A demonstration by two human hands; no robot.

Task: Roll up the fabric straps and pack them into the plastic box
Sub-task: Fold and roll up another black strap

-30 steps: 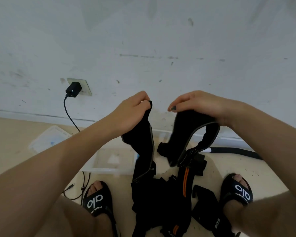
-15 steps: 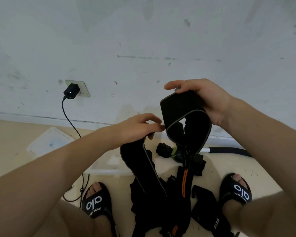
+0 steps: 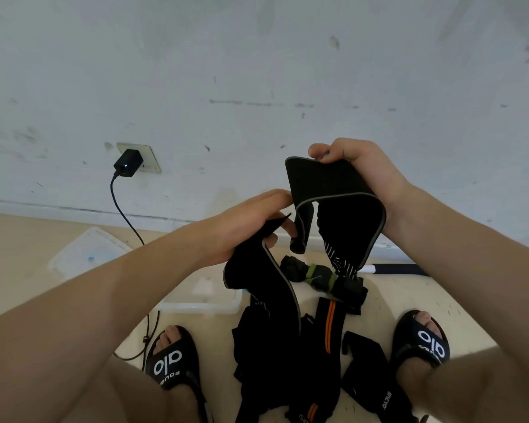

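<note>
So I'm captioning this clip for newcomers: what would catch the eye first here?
Both hands at centre: the right hand grips one end of a wide black strap, the left hand holds a lower part. Below, more black straps lie heaped on the floor between two sandalled feet, beside a clear plastic box.
</note>
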